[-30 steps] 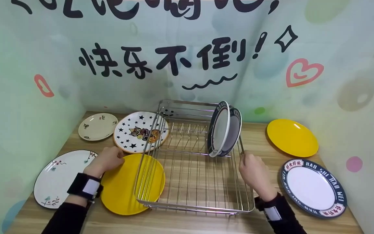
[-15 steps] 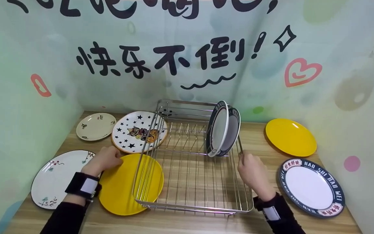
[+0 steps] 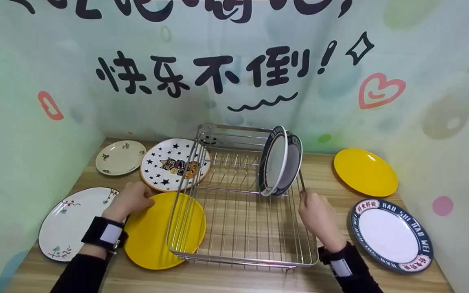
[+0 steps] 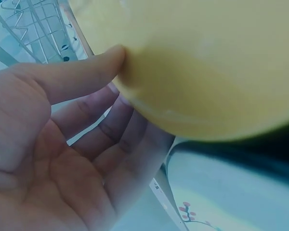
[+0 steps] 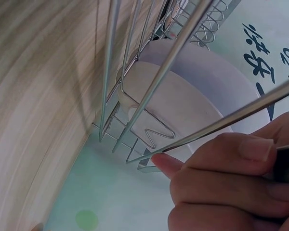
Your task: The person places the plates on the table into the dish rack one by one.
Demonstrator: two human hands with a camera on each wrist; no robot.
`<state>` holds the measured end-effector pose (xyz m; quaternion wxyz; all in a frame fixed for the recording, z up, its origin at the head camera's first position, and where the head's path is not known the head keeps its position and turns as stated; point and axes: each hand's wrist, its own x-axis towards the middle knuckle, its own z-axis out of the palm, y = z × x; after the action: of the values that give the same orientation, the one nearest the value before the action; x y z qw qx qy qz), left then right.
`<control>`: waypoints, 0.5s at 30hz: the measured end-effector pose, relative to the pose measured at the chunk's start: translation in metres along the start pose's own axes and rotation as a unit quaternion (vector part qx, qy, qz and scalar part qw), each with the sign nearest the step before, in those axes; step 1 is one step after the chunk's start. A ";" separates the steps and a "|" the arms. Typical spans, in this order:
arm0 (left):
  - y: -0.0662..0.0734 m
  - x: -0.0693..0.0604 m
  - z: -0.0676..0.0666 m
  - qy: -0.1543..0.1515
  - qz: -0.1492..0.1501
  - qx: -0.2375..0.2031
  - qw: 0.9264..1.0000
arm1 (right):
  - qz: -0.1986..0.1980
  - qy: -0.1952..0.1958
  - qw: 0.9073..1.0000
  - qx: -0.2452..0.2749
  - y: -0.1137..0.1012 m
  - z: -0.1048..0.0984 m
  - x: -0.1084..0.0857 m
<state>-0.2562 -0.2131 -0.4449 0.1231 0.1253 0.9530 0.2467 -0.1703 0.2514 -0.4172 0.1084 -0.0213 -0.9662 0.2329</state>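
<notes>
My left hand (image 3: 130, 201) pinches the upper left edge of a yellow plate (image 3: 153, 236). In the left wrist view the thumb lies on the plate's face and the fingers reach under its rim. A wire dish rack (image 3: 242, 260) stands at the middle of the table, its left side overlapping that plate in the head view. With curled fingers, my right hand (image 3: 320, 219) grips the rack's right rim. Two dark-rimmed plates (image 3: 274, 162) stand on edge at the rack's back right; their pale undersides (image 5: 173, 96) show in the right wrist view.
To the left lie a large white plate (image 3: 77, 224), a small cream plate (image 3: 120, 158) and a star-patterned plate (image 3: 165, 156). On the right lie another yellow plate (image 3: 365, 172) and a dark-rimmed white plate (image 3: 391, 236). A printed backdrop (image 3: 234, 73) encloses the table.
</notes>
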 end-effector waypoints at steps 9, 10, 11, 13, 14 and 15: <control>0.002 -0.006 -0.005 -0.012 -0.022 -0.017 1.000 | 0.003 -0.006 1.000 0.002 0.000 0.000 0.001; 0.002 -0.007 -0.006 -0.012 -0.022 -0.020 0.999 | 0.003 -0.006 1.000 0.001 0.000 0.000 0.001; 0.003 -0.008 -0.008 -0.012 -0.022 -0.020 0.999 | 0.004 -0.005 1.000 0.000 0.000 0.000 0.001; 0.003 -0.009 -0.010 -0.015 -0.024 -0.021 0.999 | 0.005 -0.005 1.000 -0.001 0.000 -0.001 0.001; 0.004 -0.009 -0.011 -0.017 -0.023 -0.021 0.999 | 0.005 -0.005 1.000 -0.001 0.001 0.000 0.001; 0.004 -0.010 -0.012 -0.020 -0.021 -0.022 0.999 | 0.005 -0.005 1.000 -0.003 0.001 -0.001 0.001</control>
<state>-0.2502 -0.2182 -0.4310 0.1497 0.1069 0.9473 0.2621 -0.1712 0.2524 -0.4169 0.1019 -0.0253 -0.9673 0.2309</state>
